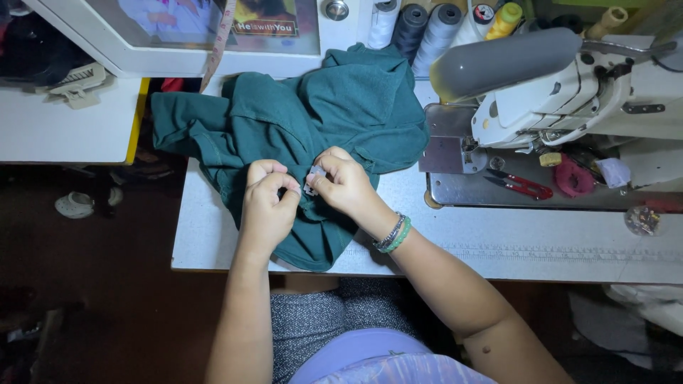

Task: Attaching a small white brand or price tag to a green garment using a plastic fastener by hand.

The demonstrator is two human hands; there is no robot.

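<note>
We sit at the pale sewing table (pixel 213 235), with the sewing machine (pixel 569 92) off to our right and a row of thread cones (pixel 427 25) behind it. The dark green garment (pixel 320 114) lies bunched in the middle of the table, its bulk spreading from the far left toward the machine, with a lower fold hanging over the near edge toward us. Its long axis seems to run roughly left to right, though the crumpling makes this hard to tell.

Our left hand (pixel 267 206) is closed narrow, pinching a fold of the cloth. Our right hand (pixel 345 185), bracelets (pixel 393 235) at its wrist, pinches a small grey tag (pixel 313 178) against the cloth, just beside the left.

To do this well, we judge that the cloth should stay taut between both pinches and the tag square to the fold.

Red snips (pixel 523 186) lie on the machine bed.
</note>
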